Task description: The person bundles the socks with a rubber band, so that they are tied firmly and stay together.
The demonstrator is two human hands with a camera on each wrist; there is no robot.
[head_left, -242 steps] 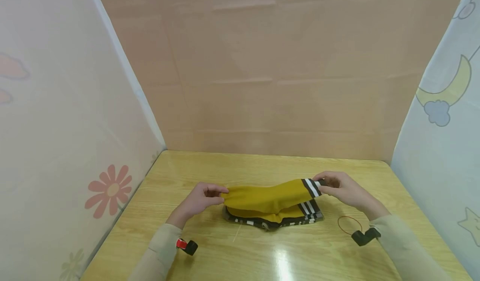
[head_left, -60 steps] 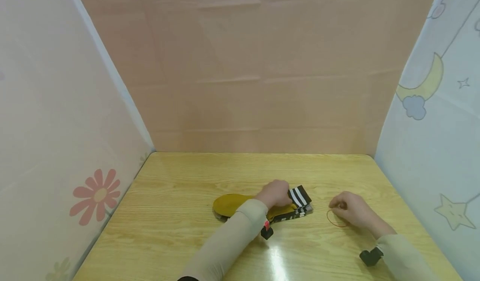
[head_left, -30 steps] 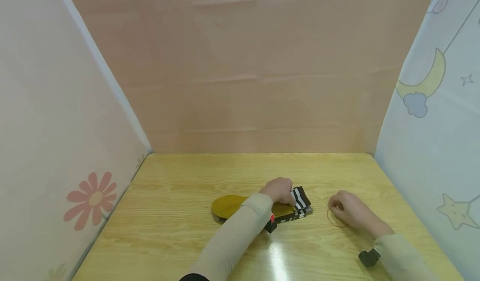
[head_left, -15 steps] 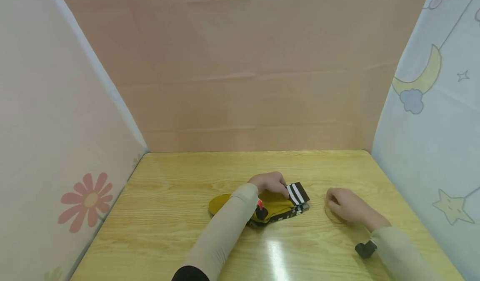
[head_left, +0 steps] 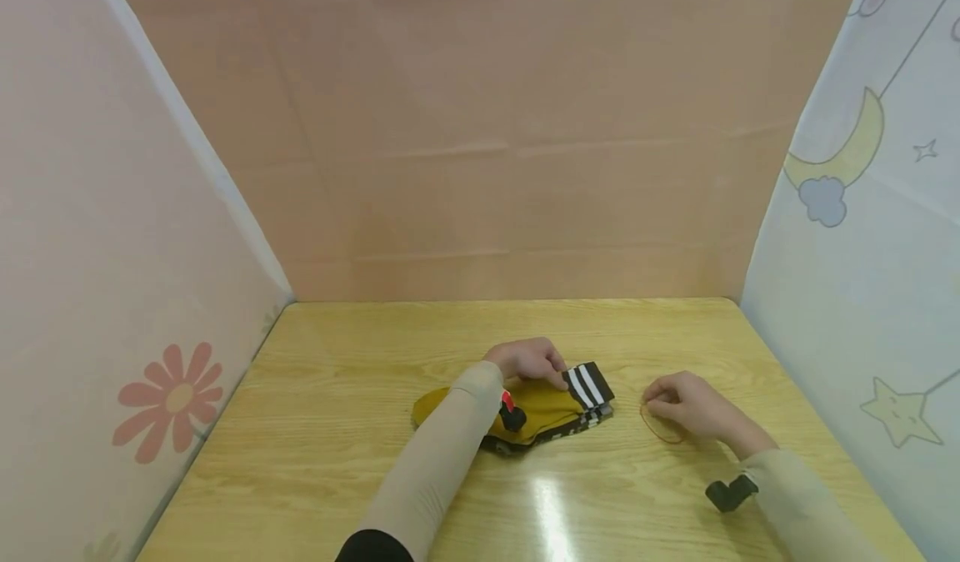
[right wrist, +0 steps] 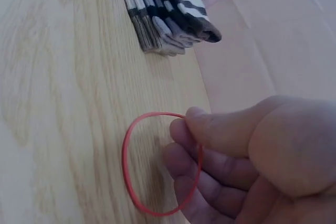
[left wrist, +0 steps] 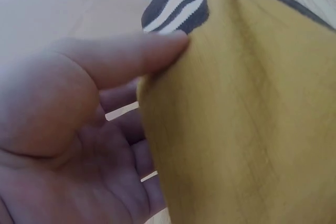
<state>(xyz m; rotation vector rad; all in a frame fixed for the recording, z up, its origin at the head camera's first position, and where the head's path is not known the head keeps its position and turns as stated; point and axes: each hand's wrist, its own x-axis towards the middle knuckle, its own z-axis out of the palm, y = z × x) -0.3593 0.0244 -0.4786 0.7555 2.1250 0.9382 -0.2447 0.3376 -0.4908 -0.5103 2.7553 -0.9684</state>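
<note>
The right hand's grip (right wrist: pixel 210 145) pinches the thin red rubber band (right wrist: pixel 131 177), light, stretchy and best taken at its rim, on the counter (head_left: pixel 337 353), while the left hand (head_left: pixel 528 360) pinches the soft folded socks (head_left: pixel 555 399) beside it.

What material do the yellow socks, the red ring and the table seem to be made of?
Yellow socks: probably knitted cotton-like fabric, matte; fine ribbed weave shows, and it bends softly.
Red ring: likely a rubber band; thin, smooth, a slightly uneven loop pinched by the right hand.
Table: wood or wood-look laminate; grain lines, glossy glare. Which one, I cannot tell.
</note>
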